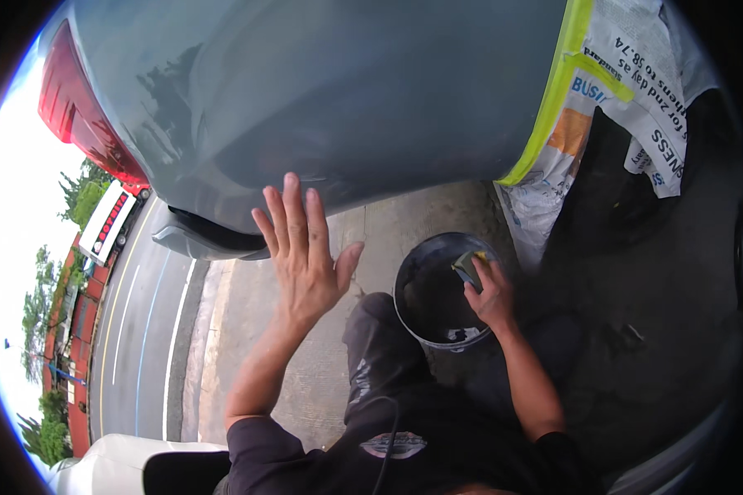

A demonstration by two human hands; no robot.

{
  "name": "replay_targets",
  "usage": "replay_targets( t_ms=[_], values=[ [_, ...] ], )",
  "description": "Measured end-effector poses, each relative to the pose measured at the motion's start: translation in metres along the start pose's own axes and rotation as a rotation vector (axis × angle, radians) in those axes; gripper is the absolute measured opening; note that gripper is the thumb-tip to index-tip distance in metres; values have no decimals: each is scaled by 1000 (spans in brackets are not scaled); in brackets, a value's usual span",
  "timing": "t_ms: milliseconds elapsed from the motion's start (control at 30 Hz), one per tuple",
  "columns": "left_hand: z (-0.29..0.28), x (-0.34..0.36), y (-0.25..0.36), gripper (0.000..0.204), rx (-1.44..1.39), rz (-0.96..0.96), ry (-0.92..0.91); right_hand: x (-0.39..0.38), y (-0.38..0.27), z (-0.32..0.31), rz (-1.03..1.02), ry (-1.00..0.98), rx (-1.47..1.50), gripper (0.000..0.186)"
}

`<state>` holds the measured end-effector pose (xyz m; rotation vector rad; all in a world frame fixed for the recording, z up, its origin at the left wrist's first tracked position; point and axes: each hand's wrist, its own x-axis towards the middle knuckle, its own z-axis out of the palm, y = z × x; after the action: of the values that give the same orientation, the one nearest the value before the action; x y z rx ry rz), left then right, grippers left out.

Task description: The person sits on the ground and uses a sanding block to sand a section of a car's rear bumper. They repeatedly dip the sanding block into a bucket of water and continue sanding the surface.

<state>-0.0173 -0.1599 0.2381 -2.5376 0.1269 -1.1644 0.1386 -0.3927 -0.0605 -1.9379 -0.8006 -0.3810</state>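
Note:
Fingers spread, my left hand point(305, 260) is raised beside the lower edge of a grey car body panel point(371, 99); its fingertips overlap the panel in the picture, and I cannot tell whether they touch it. Over the mouth of a round dark bucket point(417, 332), my right hand point(493, 295) grips a small sponge point(468, 268) with a dark grey-green face and a yellow edge. The bucket stands on the ground by my knee. Its inside is dark, so the contents are hard to make out.
Newspaper point(545, 194) held with yellow-green masking tape point(545, 107) covers the panel's right side by the dark wheel area. A red tail light point(87, 111) and grey bumper point(202, 239) are at left. Beyond lie a road point(136, 346), a truck point(107, 223) and a white vehicle point(124, 464).

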Motion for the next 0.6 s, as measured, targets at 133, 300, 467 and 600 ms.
replay_targets(
  t_ms=[133,300,467,600],
  values=[
    [25,82,-49,104,274,108,126,1,-5,13,22,22,29,62],
    [70,149,20,115,217,202,211,-2,-2,13,-38,47,-5,63],
    [74,204,80,102,166,380,311,5,-4,9,-50,-41,-57,64],
    [64,167,39,112,318,339,184,0,-1,2,-34,-32,-78,65]
  ],
)
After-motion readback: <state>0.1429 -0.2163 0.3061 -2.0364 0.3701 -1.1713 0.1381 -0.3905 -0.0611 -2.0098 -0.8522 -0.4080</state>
